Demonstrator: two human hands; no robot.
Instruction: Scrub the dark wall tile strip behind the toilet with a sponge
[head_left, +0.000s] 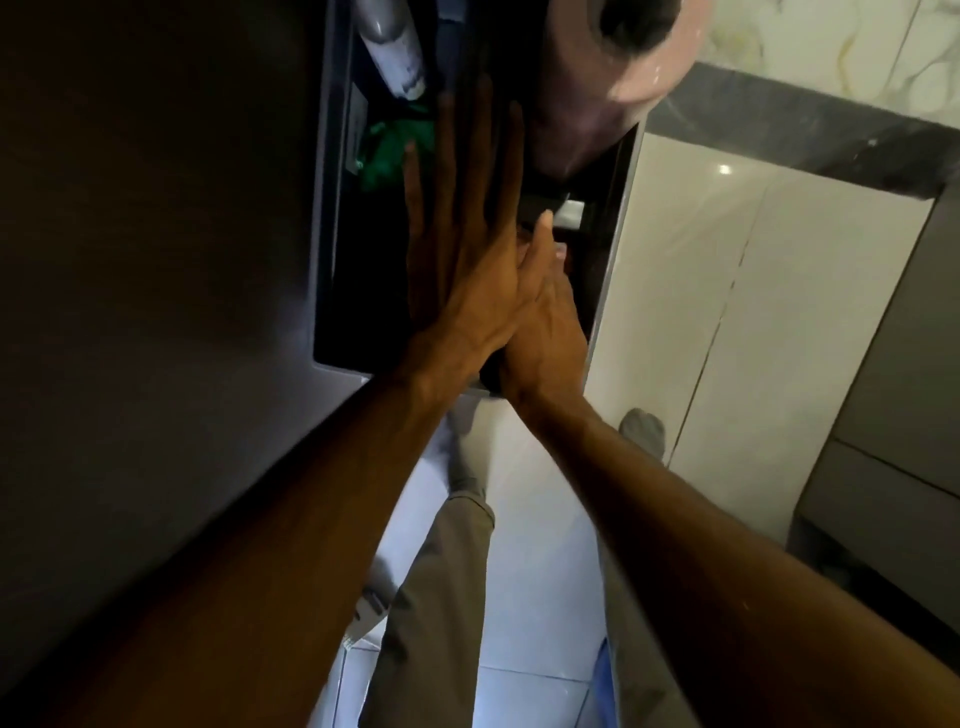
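Dark tile strip (810, 130) runs across the upper right of the head view, a grey band between the marbled wall tiles above and the glossy white tiles (727, 291) below it; neither of your hands is on it. No sponge can be made out with certainty. Your hands are both at a dark recessed niche (332, 208) with a pale frame, well left of the strip. Your left hand (462, 249) lies flat and released, fingers (483, 130) stretched straight and close together, pointing up into the niche. Just left of those fingers sits something green (395, 150), crumpled and hard to identify, and above it a grey-white bottle (395, 47) leans in the corner. A pink toilet roll (623, 62) fills the niche's upper right. Your right hand (545, 322) tucks in beside the left, touching it at the thumb side, its fingers curled into the shadow of the niche; you cannot tell from here whether they grip anything. Below, your grey trouser leg (441, 597) and a grey shoe (644, 428) stand on the pale floor (530, 597).
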